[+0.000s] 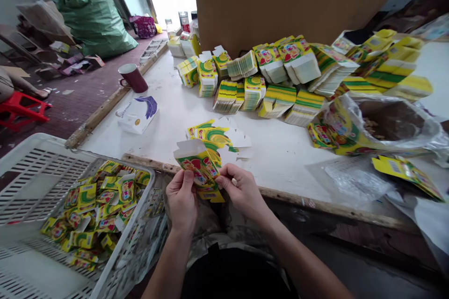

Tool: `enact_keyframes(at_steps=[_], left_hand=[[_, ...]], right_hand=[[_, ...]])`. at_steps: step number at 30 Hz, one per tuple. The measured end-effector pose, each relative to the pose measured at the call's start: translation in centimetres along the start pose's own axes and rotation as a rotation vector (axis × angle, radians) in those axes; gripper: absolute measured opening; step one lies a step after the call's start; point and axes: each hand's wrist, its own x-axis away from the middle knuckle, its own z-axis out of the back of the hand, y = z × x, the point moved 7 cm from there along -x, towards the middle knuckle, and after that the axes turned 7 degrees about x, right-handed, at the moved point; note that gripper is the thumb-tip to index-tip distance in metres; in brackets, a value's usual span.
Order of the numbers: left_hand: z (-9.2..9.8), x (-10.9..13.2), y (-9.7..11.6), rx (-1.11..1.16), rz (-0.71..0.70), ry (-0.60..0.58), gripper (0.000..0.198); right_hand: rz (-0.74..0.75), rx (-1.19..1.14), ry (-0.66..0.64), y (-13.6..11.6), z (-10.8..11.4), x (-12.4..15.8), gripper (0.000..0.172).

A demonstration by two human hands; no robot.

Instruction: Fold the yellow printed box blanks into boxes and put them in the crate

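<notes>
A small yellow and green printed carton (198, 164) is held between my two hands over the table's front edge. My left hand (183, 198) pinches its left side, thumb on the printed face. On the right side, my right hand (242, 189) grips the carton between thumb and fingers; a small pale bit shows by those fingertips. White flaps stand up at its top, and a yellow flap hangs below. Just behind the carton, several flat printed carton blanks (219, 136) lie loosely spread on the white table (168, 103).
Bundled carton blanks (257, 91) stand in rows at the back. At right is an open plastic-lined bag (393, 117) with small brown pieces inside. A white crate (121, 238) at left holds many small cartons. A mug (135, 79) and tissue box (136, 116) sit on the table's left.
</notes>
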Motion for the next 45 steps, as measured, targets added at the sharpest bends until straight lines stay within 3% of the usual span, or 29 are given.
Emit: enact_keyframes(at_steps=[2,4,8,10,12,14,16,18,21,23,26,30,32,36,40,45], left_hand=[[0.0,-0.1,0.3,0.015,-0.014,0.002,0.019],[-0.5,-0.5,1.4,0.001,0.003,-0.072,0.027],[-1.4,-1.3,4.7,-0.176,0.084,-0.311,0.09],[-2.1,-1.2,5.6,-0.449,0.077,-0.474,0.104],[-2.8,-0.3,4.8,-0.74,0.097,-0.633,0.095],[-3.1,0.6,3.4,-0.924,0.083,-0.703,0.072],[-3.3,1.3,2.3,-1.025,-0.013,-0.674,0.062],[-3.3,1.9,1.8,-1.102,-0.155,-0.623,0.07],[-3.7,2.9,1.7,-1.147,-0.369,-0.679,0.075],[-4.1,3.5,1.9,-1.142,-0.472,-0.761,0.067],[-4.2,3.4,2.2,-1.178,-0.453,-0.796,0.058],[-3.4,2.6,1.7,-1.135,-0.227,-0.714,0.07],[-3.2,2.6,1.7,-1.074,-0.234,-0.672,0.077],[-2.7,2.5,2.5,-1.22,-0.351,-0.533,0.067],[-2.9,2.5,4.1,-1.315,-0.381,-0.589,0.049],[-3.4,2.0,5.2,-1.327,-0.302,-0.683,0.05]], right_hand=[[0.044,0.065,0.035,-0.3,0.7,0.0,0.014],[0.171,0.201,0.084,-1.3,2.2,0.0,0.014],[0.493,0.538,0.087,-4.0,4.3,0.6,0.023],[0.599,0.606,-0.016,-4.6,3.8,1.3,0.028],[0.649,0.585,-0.084,-4.7,2.9,2.1,0.03],[0.599,0.489,0.016,-4.4,2.6,2.3,0.037],[0.415,0.306,0.192,-3.1,3.1,2.1,0.057],[0.159,0.004,0.192,-0.8,2.5,1.6,0.064],[-0.158,-0.507,-0.145,1.4,-0.9,1.2,0.052],[-0.233,-0.693,-0.315,1.5,-2.4,1.3,0.052],[-0.17,-0.62,-0.312,1.2,-2.1,1.3,0.056],[0.135,-0.209,-0.206,-0.3,-1.0,1.8,0.057],[0.261,-0.074,-0.166,-1.0,-0.8,2.2,0.046],[0.312,0.016,-0.008,-1.0,0.5,2.1,0.041],[0.431,0.143,-0.146,-0.9,0.4,1.9,0.037],[0.415,0.175,-0.332,-1.2,1.2,1.2,0.027]])
